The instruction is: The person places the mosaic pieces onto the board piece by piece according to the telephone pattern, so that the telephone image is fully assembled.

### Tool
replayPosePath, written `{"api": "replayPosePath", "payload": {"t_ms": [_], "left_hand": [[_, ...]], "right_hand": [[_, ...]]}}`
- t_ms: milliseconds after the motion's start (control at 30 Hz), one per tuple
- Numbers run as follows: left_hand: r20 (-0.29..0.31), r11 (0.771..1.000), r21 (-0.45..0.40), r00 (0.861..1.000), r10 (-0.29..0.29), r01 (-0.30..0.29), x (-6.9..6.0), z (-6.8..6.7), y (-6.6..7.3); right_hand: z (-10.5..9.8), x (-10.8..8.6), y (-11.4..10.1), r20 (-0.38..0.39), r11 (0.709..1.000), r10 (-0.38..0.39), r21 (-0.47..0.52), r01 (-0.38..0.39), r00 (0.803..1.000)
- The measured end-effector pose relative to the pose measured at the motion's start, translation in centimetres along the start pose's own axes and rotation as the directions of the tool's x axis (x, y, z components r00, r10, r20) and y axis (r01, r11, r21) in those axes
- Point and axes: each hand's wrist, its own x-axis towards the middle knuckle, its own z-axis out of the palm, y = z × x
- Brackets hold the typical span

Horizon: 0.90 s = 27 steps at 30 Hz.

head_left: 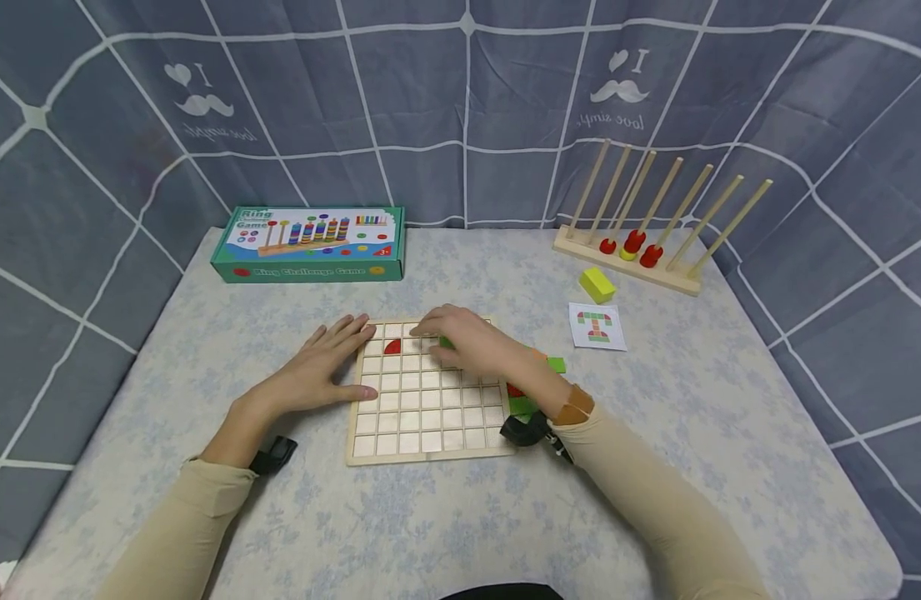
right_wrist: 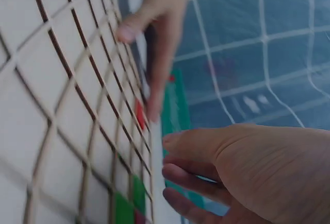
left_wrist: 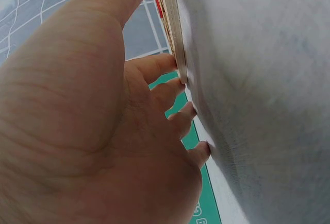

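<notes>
A square wooden grid board [head_left: 409, 421] lies on the table. My left hand [head_left: 310, 367] rests at its left side, fingers spread, the thumb on the frame and the fingertips by the upper left corner. One red rounded piece [head_left: 392, 347] sits in a cell near that corner. Over the upper part of the board hovers my right hand [head_left: 468, 340], its fingers loosely bent. In the right wrist view nothing shows between the right thumb and fingers [right_wrist: 191, 180]. Green pieces [right_wrist: 131, 201] sit in cells near that hand, which partly hides them in the head view.
Loose green pieces [head_left: 522, 406] and others lie right of the board, partly under the right forearm. A pattern card [head_left: 597, 327], a yellow block [head_left: 597, 285] and a peg stand [head_left: 633, 260] with red and yellow rings are at the back right. A green game box [head_left: 310, 246] stands back left.
</notes>
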Motion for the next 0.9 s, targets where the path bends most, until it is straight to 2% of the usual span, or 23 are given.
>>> {"api": "replayPosePath", "payload": {"t_ms": [200,400,600,733,900], "left_hand": [[0.003,1.000,0.009,1.000,-0.001,0.001,0.1,-0.1,-0.1],[0.007,1.000,-0.001,1.000,0.001,-0.001,0.2,-0.2,0.0],[0.000,1.000,-0.015,1.000,0.002,-0.002,0.0,0.2,-0.1],[0.004,1.000,-0.017,1.000,-0.004,0.004,-0.2,0.2,0.0],[0.003,1.000,-0.022,1.000,0.002,-0.002,0.0,0.0,0.0]], "right_hand": [[-2.1,-3.7,3.0,-0.062,0.979,0.109,0.182,-0.096,0.992],[-3.6,-6.2,5.8,-0.085,0.951,0.195,0.259,-0.167,0.977],[-4.1,-6.7,7.0,0.008,0.930,0.276,0.251,-0.269,0.961],[-3.9,-6.7,7.2,0.082,0.928,0.270,0.244,-0.283,0.959],[-3.8,-7.0,7.0,0.119,0.935,0.277,0.193,-0.296,0.953]]}}
